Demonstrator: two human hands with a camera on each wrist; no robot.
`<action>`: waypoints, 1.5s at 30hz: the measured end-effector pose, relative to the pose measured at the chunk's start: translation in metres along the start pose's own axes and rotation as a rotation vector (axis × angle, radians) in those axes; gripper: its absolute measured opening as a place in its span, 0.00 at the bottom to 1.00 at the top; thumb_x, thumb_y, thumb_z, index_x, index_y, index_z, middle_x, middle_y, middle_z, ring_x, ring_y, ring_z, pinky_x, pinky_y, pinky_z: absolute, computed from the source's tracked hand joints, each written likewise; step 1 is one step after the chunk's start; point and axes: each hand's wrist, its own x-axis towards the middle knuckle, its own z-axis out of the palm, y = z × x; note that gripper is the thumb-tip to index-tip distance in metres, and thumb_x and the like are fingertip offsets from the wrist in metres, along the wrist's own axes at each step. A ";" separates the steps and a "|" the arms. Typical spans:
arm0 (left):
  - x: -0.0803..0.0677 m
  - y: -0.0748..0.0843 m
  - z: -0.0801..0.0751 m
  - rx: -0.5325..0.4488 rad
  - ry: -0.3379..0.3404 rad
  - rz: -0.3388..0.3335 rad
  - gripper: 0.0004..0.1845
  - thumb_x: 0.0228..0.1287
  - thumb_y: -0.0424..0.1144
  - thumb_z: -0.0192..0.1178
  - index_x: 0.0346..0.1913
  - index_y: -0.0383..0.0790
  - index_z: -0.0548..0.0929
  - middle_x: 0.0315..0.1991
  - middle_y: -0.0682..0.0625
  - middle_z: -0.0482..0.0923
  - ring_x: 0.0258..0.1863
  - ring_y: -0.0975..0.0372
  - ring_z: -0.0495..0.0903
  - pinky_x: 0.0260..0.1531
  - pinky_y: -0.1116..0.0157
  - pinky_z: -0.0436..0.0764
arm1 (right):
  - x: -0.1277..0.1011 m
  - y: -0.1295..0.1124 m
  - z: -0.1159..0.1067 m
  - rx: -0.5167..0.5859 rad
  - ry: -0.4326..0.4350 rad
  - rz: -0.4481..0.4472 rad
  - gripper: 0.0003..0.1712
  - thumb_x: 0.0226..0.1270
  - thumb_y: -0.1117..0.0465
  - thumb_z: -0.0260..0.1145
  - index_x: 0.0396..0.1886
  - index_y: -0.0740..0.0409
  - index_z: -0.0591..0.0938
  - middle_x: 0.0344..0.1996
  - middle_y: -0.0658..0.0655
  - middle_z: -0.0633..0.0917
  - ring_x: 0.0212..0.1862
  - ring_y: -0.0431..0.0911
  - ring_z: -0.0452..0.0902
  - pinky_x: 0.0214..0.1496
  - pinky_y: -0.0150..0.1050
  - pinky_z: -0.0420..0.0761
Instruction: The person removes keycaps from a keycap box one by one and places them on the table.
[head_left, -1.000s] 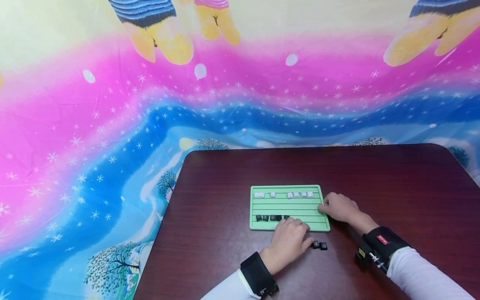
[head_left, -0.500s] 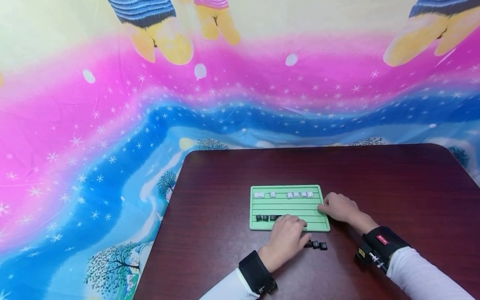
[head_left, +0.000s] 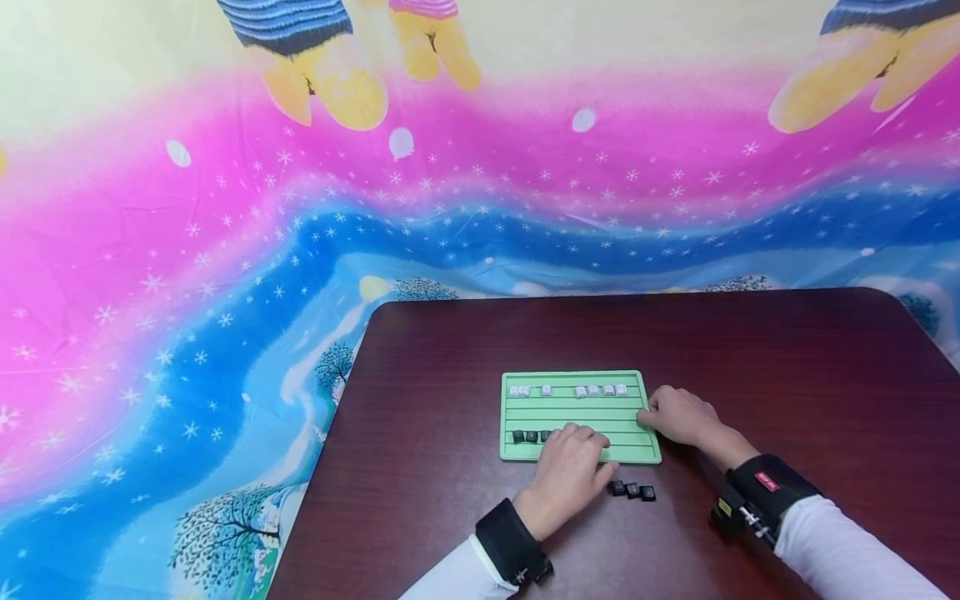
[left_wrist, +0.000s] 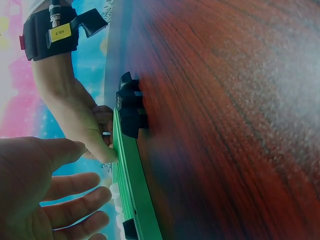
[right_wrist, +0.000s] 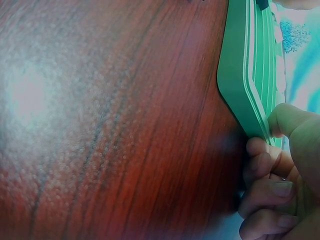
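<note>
A green ridged tray lies on the dark wooden table. Several white keycaps sit in its top row, and three black keycaps show in a lower row. My left hand rests over that lower row with its fingers loosely extended and nothing seen in them. At the tray's right edge, my right hand pinches the rim, thumb on top. Three loose black keycaps lie on the table just in front of the tray, also in the left wrist view.
A bright pink and blue patterned cloth hangs behind and to the left of the table. The table's rounded far-left corner is near it. Both wrists wear black camera straps.
My left hand has slid left along the tray's lower row, covering two black keycaps there and uncovering a third loose one on the table. The right hand has stayed put.
</note>
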 end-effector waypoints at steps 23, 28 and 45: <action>0.004 -0.010 -0.003 -0.004 0.011 -0.043 0.15 0.63 0.54 0.68 0.47 0.51 0.88 0.44 0.58 0.87 0.43 0.65 0.83 0.41 0.68 0.79 | 0.000 0.000 -0.001 -0.001 0.004 -0.006 0.24 0.65 0.54 0.60 0.10 0.47 0.66 0.11 0.44 0.61 0.16 0.40 0.56 0.22 0.32 0.54; 0.006 -0.012 -0.003 -0.014 0.000 -0.058 0.16 0.62 0.54 0.69 0.48 0.50 0.88 0.43 0.58 0.87 0.42 0.65 0.82 0.40 0.69 0.79 | 0.000 0.000 -0.001 0.002 -0.001 -0.014 0.24 0.65 0.54 0.60 0.10 0.47 0.66 0.10 0.44 0.60 0.16 0.39 0.55 0.21 0.32 0.53; 0.009 -0.020 -0.003 0.026 -0.029 -0.085 0.15 0.60 0.51 0.72 0.47 0.51 0.88 0.44 0.58 0.88 0.42 0.64 0.83 0.37 0.69 0.78 | 0.000 0.000 -0.002 0.011 -0.006 -0.017 0.25 0.66 0.55 0.60 0.09 0.47 0.65 0.11 0.44 0.59 0.16 0.39 0.55 0.22 0.32 0.52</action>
